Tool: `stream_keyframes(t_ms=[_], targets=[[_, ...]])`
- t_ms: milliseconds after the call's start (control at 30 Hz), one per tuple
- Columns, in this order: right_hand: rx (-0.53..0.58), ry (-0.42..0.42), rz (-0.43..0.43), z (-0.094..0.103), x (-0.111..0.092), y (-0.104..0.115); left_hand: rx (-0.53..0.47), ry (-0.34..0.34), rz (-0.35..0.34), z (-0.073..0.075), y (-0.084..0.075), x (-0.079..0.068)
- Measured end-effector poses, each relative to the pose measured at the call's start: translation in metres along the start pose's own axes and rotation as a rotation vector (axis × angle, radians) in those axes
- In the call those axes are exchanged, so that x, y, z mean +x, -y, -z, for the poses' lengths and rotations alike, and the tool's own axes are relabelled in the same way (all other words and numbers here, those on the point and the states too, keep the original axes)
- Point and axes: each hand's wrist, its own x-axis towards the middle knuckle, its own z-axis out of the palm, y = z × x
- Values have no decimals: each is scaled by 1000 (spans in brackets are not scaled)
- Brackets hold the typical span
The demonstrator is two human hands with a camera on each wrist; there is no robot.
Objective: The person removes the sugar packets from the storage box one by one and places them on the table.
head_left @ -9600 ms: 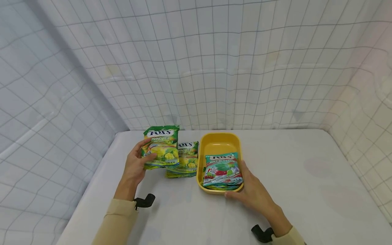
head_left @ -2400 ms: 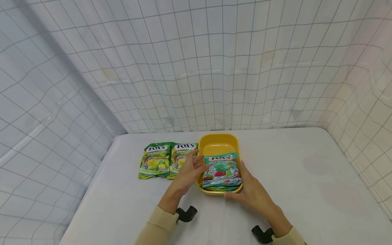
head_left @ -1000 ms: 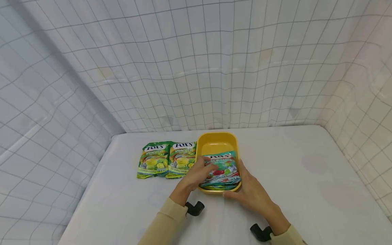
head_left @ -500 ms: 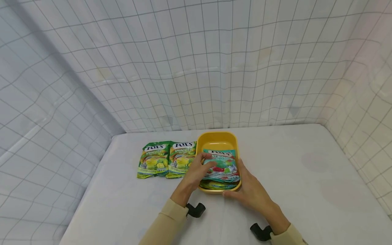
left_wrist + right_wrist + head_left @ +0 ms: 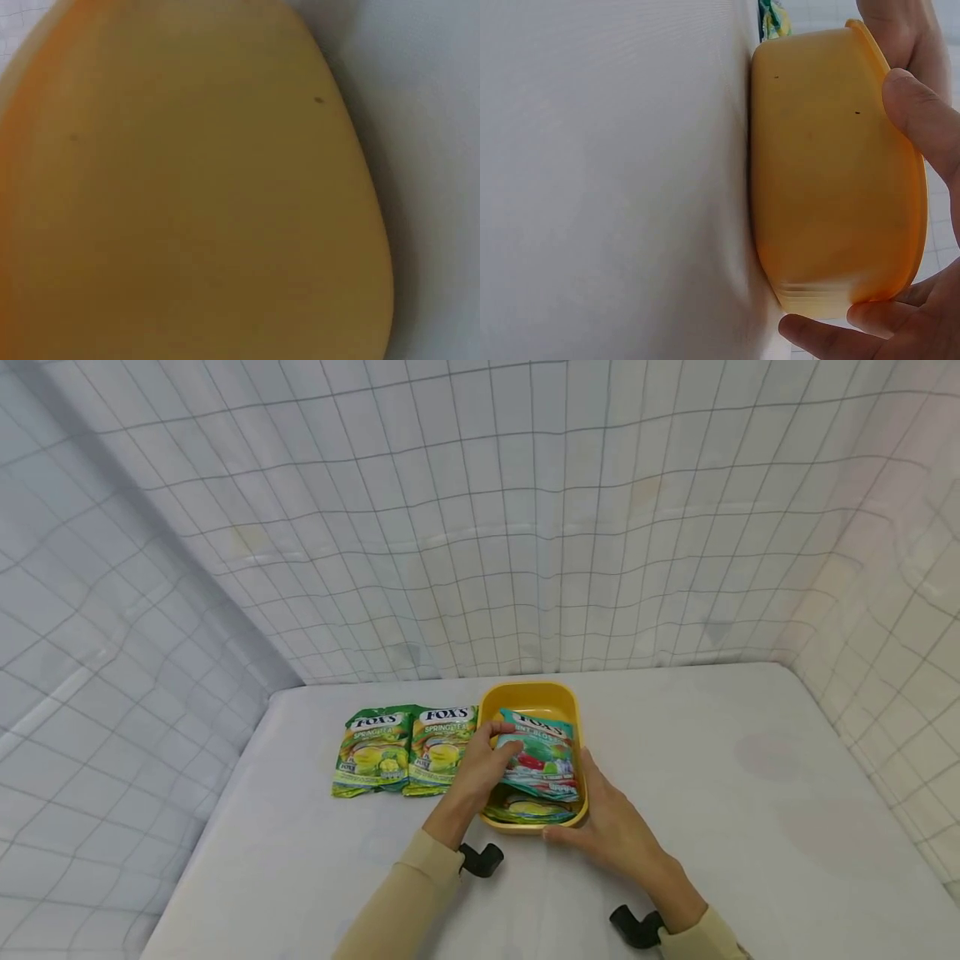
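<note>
In the head view, a teal Fox's Mint Blossom candy bag (image 5: 543, 756) is tilted inside a yellow plastic tub (image 5: 534, 690), its top end raised toward the back. My left hand (image 5: 480, 768) pinches the bag's left edge between thumb and fingers. Beneath its lower end shows a green-yellow candy bag (image 5: 531, 810). My right hand (image 5: 618, 822) holds the tub's front right corner. Seen from the right wrist, the thumb (image 5: 922, 112) lies on the rim and the fingers reach along the side. The tub's wall (image 5: 210, 187) fills most of the left wrist view, where my left hand is hidden.
Two green Fox's Spring Tea bags, a left one (image 5: 372, 752) and a right one (image 5: 441, 750), lie side by side left of the tub. All stand on a white-covered table (image 5: 720, 760). White grid-patterned sheeting (image 5: 555, 527) surrounds it at the back and sides.
Earlier, my left hand put a Spring Tea bag down beside the other. It then reached into the tub, gripped the Mint Blossom bag and shifted it backward, exposing the bag below. My right hand stayed put.
</note>
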Motion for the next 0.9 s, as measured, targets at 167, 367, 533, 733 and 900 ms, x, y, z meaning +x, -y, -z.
stream_keyframes(t_ms=[167,367,533,733,900], targets=[[-2,6,-2,0,1,3,-18,13,13,1,-1,2],[-14,11,-14,0,1,4,-31,53,54,2,-1,6],[-11,0,-8,0,1,2,-62,99,95,0,0,9],[-8,4,0,0,0,0,-28,61,75,-3,3,7],[10,0,5,-1,-1,1,-26,21,63,-2,4,2]])
